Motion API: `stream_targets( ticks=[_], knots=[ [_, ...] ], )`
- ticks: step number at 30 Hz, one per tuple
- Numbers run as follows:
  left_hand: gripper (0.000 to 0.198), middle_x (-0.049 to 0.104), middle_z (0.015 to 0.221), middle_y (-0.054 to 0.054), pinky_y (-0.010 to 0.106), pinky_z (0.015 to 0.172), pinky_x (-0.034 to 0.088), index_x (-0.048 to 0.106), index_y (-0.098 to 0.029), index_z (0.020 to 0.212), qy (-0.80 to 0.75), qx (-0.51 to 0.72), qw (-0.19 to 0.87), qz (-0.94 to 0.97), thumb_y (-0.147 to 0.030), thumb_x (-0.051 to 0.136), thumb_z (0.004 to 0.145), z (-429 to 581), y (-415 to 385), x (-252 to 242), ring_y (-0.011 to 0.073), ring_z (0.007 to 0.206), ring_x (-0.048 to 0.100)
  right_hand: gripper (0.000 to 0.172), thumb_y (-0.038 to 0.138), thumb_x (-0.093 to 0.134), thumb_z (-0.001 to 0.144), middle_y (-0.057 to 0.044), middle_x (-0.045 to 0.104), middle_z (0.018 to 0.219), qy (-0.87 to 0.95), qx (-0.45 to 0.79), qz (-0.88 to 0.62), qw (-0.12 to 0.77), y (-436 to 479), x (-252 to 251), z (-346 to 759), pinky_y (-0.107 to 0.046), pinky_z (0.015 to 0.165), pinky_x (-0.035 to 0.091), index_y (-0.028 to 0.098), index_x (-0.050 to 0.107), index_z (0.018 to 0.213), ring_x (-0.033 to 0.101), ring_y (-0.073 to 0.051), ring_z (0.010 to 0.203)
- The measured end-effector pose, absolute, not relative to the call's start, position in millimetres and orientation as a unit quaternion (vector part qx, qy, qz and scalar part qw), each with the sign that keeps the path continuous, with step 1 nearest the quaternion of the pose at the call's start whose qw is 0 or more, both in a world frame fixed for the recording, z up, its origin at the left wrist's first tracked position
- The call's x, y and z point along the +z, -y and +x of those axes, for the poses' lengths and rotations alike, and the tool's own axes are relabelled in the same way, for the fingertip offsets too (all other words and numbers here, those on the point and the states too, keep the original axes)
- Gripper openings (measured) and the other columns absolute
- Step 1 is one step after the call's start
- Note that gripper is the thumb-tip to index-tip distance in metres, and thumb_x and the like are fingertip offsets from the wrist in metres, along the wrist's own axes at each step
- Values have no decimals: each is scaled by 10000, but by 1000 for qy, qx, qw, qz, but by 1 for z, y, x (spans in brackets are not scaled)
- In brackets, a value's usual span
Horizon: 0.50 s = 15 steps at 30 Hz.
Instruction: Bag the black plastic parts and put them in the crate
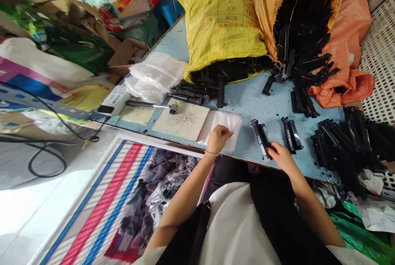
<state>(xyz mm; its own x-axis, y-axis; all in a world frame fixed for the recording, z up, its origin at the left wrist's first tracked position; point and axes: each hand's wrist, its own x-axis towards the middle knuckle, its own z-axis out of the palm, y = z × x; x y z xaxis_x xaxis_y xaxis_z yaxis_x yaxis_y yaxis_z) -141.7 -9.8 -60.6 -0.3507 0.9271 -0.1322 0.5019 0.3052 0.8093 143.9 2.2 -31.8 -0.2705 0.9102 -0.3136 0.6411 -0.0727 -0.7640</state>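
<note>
My left hand [219, 138] is over a stack of clear plastic bags [233, 123] at the table's front edge. Its fingers are pinched together; whether a bag edge lies between them I cannot make out. To the right, my right hand [280, 156] grips the near end of a pair of long black plastic parts [260, 135] lying on the blue table. Another small group of black parts [291, 133] rests just beyond that hand. Left of the bags, a hammer [154, 105] lies with its head on a speckled beige board [185, 121].
A yellow woven sack [222, 18] and an orange one [265, 5] spill black parts at the back. More parts are heaped [336, 141] at the right. White plastic bags [154, 75] and a white box [115, 99] sit left. Below stands a striped crate [101, 203] with bagged items.
</note>
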Motion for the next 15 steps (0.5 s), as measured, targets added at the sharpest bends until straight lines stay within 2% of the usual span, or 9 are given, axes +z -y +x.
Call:
stream_targets(
  ticks=[2,4,7,9,11,13,14,15],
  knots=[
    [177,608,651,-10,269,625,455,605,-187,697,-713,412,379,421,-312,718,749,-152,11,-65,136,602,576,326,490,656,762,-22,642,755,541,599,-549,219,-3,-31,134,-286,609,449,185,668,877,579,-168,654],
    [187,587,587,-32,257,591,454,582,-191,705,-689,453,430,368,-318,719,711,-157,12,-69,127,553,569,354,500,732,695,0,614,710,431,700,-505,262,-1,-29,122,-261,567,427,180,674,836,540,-135,606],
    [246,622,636,-33,245,554,476,573,-192,769,-674,488,453,321,-280,753,628,-156,11,-74,126,551,594,283,419,786,685,17,589,660,342,774,-458,272,4,-26,109,-239,526,401,180,682,797,506,-108,561],
    [278,630,650,-35,237,528,483,562,-197,813,-665,503,451,318,-277,757,632,-154,12,-75,127,545,600,221,352,791,696,23,584,641,291,815,-421,272,8,-29,102,-221,502,383,186,668,772,488,-96,545],
    [204,626,621,-36,240,521,493,555,-201,808,-668,502,423,352,-273,712,701,-154,13,-76,131,530,601,205,321,786,704,11,607,656,242,854,-383,255,12,-38,96,-205,467,359,183,648,766,466,-87,531],
    [44,656,644,-10,272,588,537,586,-200,791,-685,475,358,419,-217,624,776,-158,15,-77,153,582,635,218,314,775,715,-30,656,722,193,892,-352,208,16,-50,89,-191,432,345,166,644,807,460,-83,526],
    [43,692,706,17,301,663,563,617,-198,794,-695,457,319,455,-175,581,797,-162,16,-77,172,659,667,226,306,767,727,-56,674,761,169,906,-340,187,17,-57,85,-185,421,351,154,644,841,468,-83,530],
    [126,726,799,50,338,759,577,652,-195,813,-702,437,277,490,-132,543,808,-166,18,-77,197,763,692,226,287,758,742,-74,681,786,144,917,-330,173,18,-63,81,-178,414,360,144,640,870,478,-82,534]
  ],
)
